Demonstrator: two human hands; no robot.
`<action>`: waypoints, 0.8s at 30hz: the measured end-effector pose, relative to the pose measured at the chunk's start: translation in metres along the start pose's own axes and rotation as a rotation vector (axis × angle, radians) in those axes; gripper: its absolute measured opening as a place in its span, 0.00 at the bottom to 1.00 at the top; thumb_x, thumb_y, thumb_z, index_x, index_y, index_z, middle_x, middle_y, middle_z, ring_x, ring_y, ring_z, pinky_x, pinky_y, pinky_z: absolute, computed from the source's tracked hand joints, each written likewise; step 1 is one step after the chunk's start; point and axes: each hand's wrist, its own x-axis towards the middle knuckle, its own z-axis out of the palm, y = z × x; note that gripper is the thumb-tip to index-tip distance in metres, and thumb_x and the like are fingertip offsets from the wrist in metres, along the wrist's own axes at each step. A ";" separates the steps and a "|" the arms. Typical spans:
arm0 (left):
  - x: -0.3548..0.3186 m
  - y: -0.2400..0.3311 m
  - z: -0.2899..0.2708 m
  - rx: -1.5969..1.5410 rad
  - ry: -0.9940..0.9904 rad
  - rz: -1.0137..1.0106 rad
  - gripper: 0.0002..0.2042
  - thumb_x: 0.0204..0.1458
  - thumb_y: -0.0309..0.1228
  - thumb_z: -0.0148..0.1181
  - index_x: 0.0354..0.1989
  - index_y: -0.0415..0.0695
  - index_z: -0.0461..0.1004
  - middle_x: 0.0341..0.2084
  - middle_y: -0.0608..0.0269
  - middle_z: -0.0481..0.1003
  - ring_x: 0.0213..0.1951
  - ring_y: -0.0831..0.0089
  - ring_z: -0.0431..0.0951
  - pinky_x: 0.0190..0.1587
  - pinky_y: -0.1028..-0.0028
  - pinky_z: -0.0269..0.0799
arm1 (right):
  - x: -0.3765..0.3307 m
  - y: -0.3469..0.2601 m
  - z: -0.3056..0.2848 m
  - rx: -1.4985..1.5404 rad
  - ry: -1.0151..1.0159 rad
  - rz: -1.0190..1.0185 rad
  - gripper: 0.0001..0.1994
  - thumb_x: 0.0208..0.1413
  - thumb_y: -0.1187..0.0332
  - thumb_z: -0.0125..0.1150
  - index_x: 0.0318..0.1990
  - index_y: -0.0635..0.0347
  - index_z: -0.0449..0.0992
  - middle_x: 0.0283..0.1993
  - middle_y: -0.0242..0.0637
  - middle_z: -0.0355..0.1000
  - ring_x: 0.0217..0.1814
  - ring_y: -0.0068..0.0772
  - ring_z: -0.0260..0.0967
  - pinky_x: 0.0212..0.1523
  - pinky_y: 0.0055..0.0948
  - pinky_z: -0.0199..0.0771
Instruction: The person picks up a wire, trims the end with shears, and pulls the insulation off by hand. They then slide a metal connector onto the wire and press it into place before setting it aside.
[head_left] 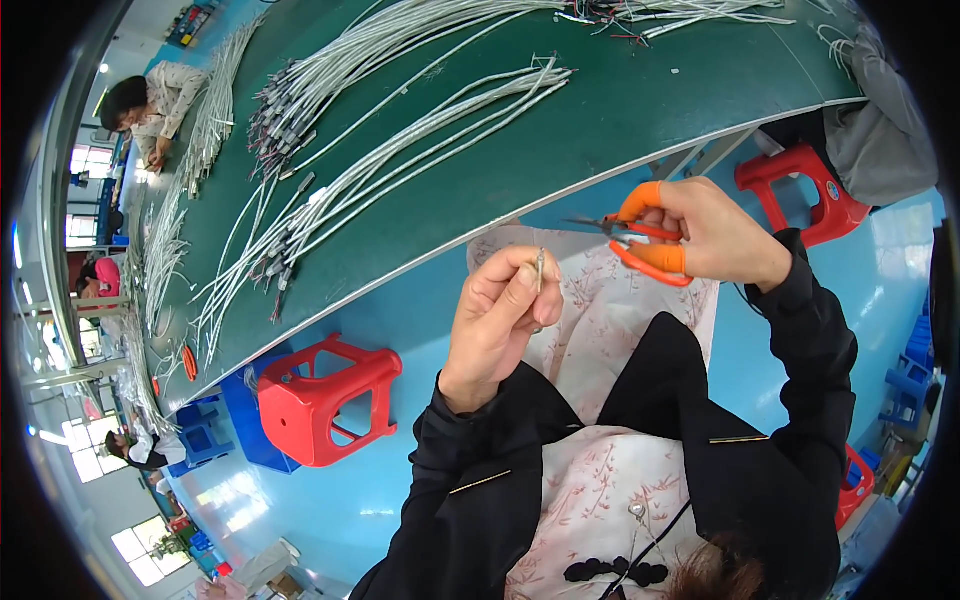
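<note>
My left hand (497, 318) is closed in a pinch, thumb against fingers, above my lap. Out of the pinch sticks a thin cable end (541, 262), pale and metallic-looking; the rest of it is hidden by the hand. To its right, my right hand (735, 232) grips a pair of scissors (640, 262) with orange handles. Their dark blades point left toward the cable end and stay apart from it. Both hands are in front of the green table's edge.
Bundles of white cables (400, 170) with grey connectors lie across the green table (640, 120). A red stool (315, 400) stands at the left, another red stool (805, 195) at the right beside a person in grey (880, 135). Another person (155, 105) sits at the far left.
</note>
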 end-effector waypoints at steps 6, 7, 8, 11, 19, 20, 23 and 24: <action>0.004 0.002 0.010 0.274 0.127 0.064 0.09 0.60 0.32 0.47 0.36 0.39 0.69 0.17 0.70 0.63 0.20 0.82 0.57 0.23 0.80 0.51 | -0.005 -0.004 -0.002 0.092 0.175 -0.167 0.14 0.43 0.74 0.64 0.40 0.67 0.73 0.23 0.34 0.68 0.21 0.18 0.60 0.20 0.18 0.58; 0.003 0.002 0.010 0.272 0.127 0.064 0.09 0.60 0.32 0.47 0.36 0.39 0.69 0.17 0.70 0.63 0.20 0.82 0.57 0.23 0.80 0.51 | -0.003 -0.004 0.000 0.033 0.234 -0.256 0.14 0.44 0.74 0.63 0.40 0.67 0.73 0.23 0.34 0.67 0.20 0.19 0.60 0.20 0.19 0.58; 0.003 0.002 0.010 0.256 0.132 0.051 0.09 0.60 0.32 0.47 0.36 0.39 0.69 0.17 0.70 0.63 0.20 0.82 0.57 0.23 0.80 0.51 | -0.002 -0.003 0.000 -0.027 0.291 -0.346 0.13 0.44 0.75 0.63 0.40 0.67 0.73 0.22 0.35 0.67 0.20 0.19 0.59 0.20 0.19 0.59; 0.000 0.002 0.009 0.220 0.141 0.034 0.09 0.60 0.32 0.47 0.36 0.39 0.69 0.17 0.70 0.63 0.20 0.82 0.58 0.23 0.81 0.51 | 0.012 0.009 -0.007 -0.290 0.476 -0.176 0.13 0.44 0.75 0.63 0.40 0.67 0.73 0.24 0.37 0.68 0.21 0.24 0.63 0.23 0.21 0.62; -0.004 0.007 0.010 0.154 0.083 -0.062 0.10 0.60 0.33 0.47 0.36 0.38 0.70 0.17 0.70 0.64 0.20 0.83 0.58 0.24 0.81 0.52 | 0.050 0.020 -0.020 -0.753 0.774 -0.421 0.12 0.43 0.78 0.62 0.38 0.65 0.74 0.28 0.42 0.69 0.28 0.39 0.69 0.28 0.28 0.68; -0.003 0.009 0.011 0.218 0.095 -0.048 0.10 0.60 0.33 0.47 0.35 0.38 0.70 0.16 0.71 0.63 0.20 0.84 0.57 0.23 0.81 0.51 | 0.047 0.005 -0.015 -0.688 0.779 -0.547 0.11 0.43 0.78 0.62 0.38 0.64 0.74 0.29 0.43 0.70 0.29 0.41 0.69 0.28 0.29 0.68; -0.004 0.012 0.010 0.337 0.123 -0.030 0.11 0.60 0.33 0.46 0.34 0.37 0.70 0.16 0.72 0.62 0.19 0.84 0.56 0.23 0.82 0.50 | 0.027 -0.027 0.007 -0.211 0.368 -0.566 0.11 0.41 0.80 0.63 0.35 0.64 0.74 0.30 0.41 0.70 0.28 0.41 0.69 0.28 0.30 0.69; -0.003 0.012 0.009 0.371 0.098 -0.015 0.11 0.61 0.33 0.46 0.35 0.37 0.71 0.16 0.73 0.62 0.20 0.85 0.56 0.24 0.82 0.51 | 0.025 -0.030 0.012 -0.212 0.364 -0.561 0.11 0.41 0.80 0.63 0.35 0.64 0.74 0.30 0.41 0.70 0.28 0.41 0.69 0.28 0.30 0.69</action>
